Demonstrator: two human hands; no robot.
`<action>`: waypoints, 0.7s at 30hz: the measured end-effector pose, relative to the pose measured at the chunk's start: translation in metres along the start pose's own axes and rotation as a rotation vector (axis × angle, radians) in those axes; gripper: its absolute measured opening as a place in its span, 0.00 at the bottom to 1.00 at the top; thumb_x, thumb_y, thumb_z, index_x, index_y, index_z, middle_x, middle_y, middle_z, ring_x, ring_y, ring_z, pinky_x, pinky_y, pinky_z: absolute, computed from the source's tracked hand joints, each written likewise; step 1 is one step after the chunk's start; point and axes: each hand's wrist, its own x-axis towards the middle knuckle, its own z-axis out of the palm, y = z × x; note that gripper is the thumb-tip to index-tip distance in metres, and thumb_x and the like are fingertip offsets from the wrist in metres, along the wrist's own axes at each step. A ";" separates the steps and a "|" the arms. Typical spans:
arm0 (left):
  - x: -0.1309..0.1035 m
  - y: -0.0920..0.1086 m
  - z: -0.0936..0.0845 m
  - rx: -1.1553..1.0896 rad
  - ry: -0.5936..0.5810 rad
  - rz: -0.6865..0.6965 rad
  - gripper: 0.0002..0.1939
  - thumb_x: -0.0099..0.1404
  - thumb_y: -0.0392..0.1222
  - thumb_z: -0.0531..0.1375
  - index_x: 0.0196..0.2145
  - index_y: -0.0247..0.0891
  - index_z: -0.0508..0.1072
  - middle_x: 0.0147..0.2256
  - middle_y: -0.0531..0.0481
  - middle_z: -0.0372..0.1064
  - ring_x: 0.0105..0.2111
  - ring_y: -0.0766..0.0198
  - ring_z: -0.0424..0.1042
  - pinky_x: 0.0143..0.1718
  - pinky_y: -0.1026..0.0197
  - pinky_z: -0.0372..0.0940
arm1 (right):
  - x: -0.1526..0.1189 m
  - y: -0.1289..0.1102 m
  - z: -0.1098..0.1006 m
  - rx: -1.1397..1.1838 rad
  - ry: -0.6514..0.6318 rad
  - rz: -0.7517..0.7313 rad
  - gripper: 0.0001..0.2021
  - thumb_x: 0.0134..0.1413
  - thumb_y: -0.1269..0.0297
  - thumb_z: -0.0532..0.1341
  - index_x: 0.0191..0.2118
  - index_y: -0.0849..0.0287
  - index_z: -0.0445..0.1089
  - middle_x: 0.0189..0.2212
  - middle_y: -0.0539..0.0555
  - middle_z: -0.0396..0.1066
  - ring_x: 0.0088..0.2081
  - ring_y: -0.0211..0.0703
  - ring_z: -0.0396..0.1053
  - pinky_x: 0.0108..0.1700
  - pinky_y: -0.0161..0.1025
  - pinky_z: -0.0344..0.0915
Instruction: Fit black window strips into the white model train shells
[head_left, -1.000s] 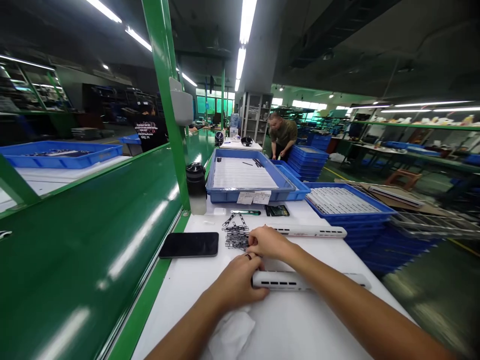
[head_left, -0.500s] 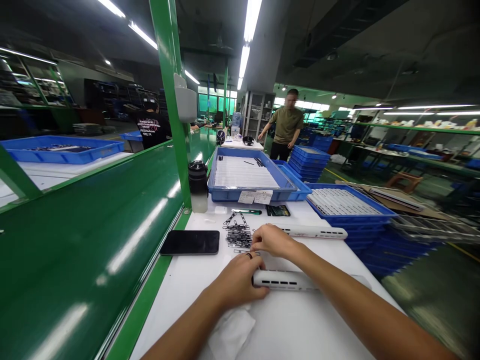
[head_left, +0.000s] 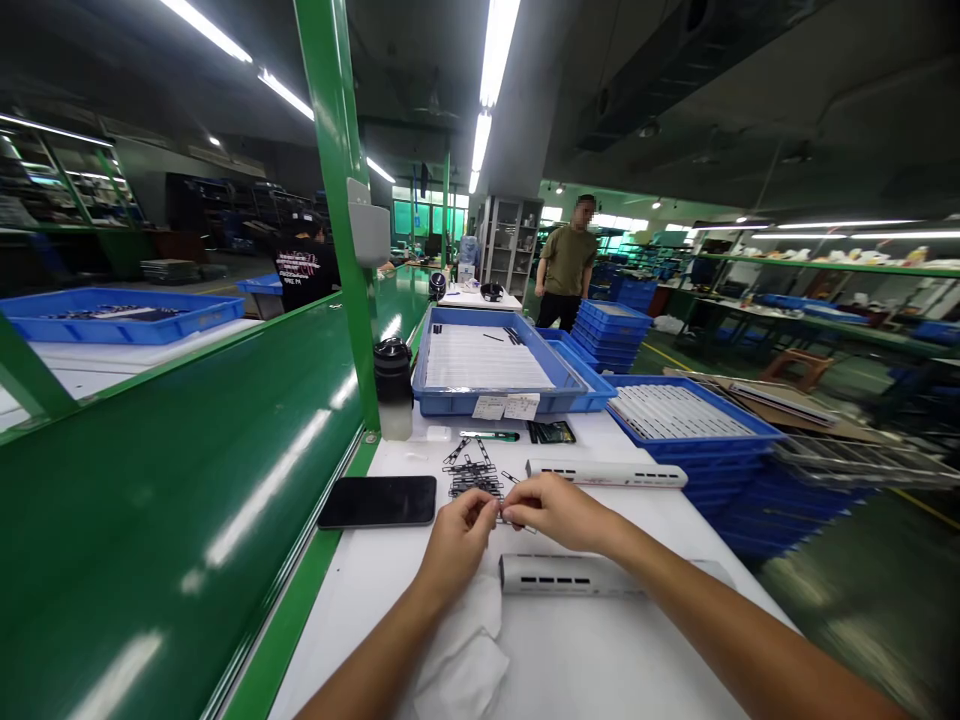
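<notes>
left hand (head_left: 457,540), right hand (head_left: 564,512): fingers drawn close together, any hold indiscernible | small black rectangular frames (head_left: 474,479): piled just beyond, on white worktop (head_left: 622,660) | long white slotted tube (head_left: 551,576): nearer

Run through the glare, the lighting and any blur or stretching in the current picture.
Head view, top: ceiling tubes burn out to plain white; head view, left: pale glare streaks the glossy green surface; head view, right edge: the metal rack looks smeared and stretched; head view, centre: left hand and right hand read clearly, but anything pinched there is too small to make out.
</notes>
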 end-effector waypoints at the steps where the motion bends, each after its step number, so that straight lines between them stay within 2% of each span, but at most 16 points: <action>1: 0.000 -0.001 -0.001 -0.005 0.005 -0.008 0.17 0.67 0.54 0.58 0.32 0.36 0.72 0.26 0.53 0.66 0.23 0.67 0.63 0.26 0.64 0.58 | 0.001 0.002 0.000 0.000 0.007 0.006 0.12 0.60 0.57 0.60 0.33 0.57 0.78 0.27 0.49 0.74 0.29 0.39 0.66 0.29 0.35 0.57; 6: 0.003 -0.004 -0.003 -0.026 0.026 -0.058 0.17 0.67 0.54 0.59 0.32 0.36 0.72 0.25 0.52 0.68 0.23 0.67 0.65 0.26 0.64 0.60 | 0.011 0.019 -0.016 -0.015 0.061 0.047 0.15 0.61 0.54 0.58 0.31 0.59 0.76 0.27 0.51 0.74 0.27 0.38 0.65 0.27 0.35 0.57; 10: 0.003 -0.004 -0.002 -0.015 0.022 -0.087 0.18 0.66 0.55 0.59 0.31 0.36 0.71 0.25 0.52 0.68 0.23 0.67 0.65 0.26 0.64 0.59 | 0.021 0.034 -0.044 -0.049 0.129 0.069 0.14 0.61 0.56 0.58 0.33 0.59 0.75 0.27 0.51 0.73 0.27 0.39 0.66 0.28 0.35 0.58; 13: 0.003 -0.005 -0.002 0.011 0.014 -0.129 0.19 0.67 0.56 0.58 0.31 0.36 0.71 0.25 0.53 0.67 0.24 0.66 0.65 0.27 0.64 0.59 | 0.034 0.036 -0.070 -0.085 0.177 0.064 0.15 0.60 0.54 0.58 0.33 0.60 0.75 0.25 0.51 0.72 0.27 0.39 0.66 0.28 0.35 0.57; 17: 0.004 -0.010 -0.001 0.029 0.001 -0.191 0.21 0.67 0.59 0.57 0.31 0.37 0.70 0.25 0.53 0.65 0.24 0.65 0.64 0.27 0.64 0.58 | 0.072 0.029 -0.106 -0.131 0.235 0.030 0.17 0.61 0.53 0.56 0.29 0.60 0.73 0.25 0.51 0.72 0.26 0.38 0.64 0.29 0.36 0.57; 21: 0.006 -0.024 0.002 -0.010 -0.012 -0.256 0.26 0.63 0.67 0.57 0.30 0.37 0.69 0.23 0.52 0.64 0.22 0.66 0.62 0.24 0.64 0.56 | 0.137 0.026 -0.134 -0.175 0.253 -0.018 0.14 0.62 0.57 0.57 0.35 0.61 0.74 0.29 0.53 0.74 0.29 0.40 0.66 0.31 0.37 0.58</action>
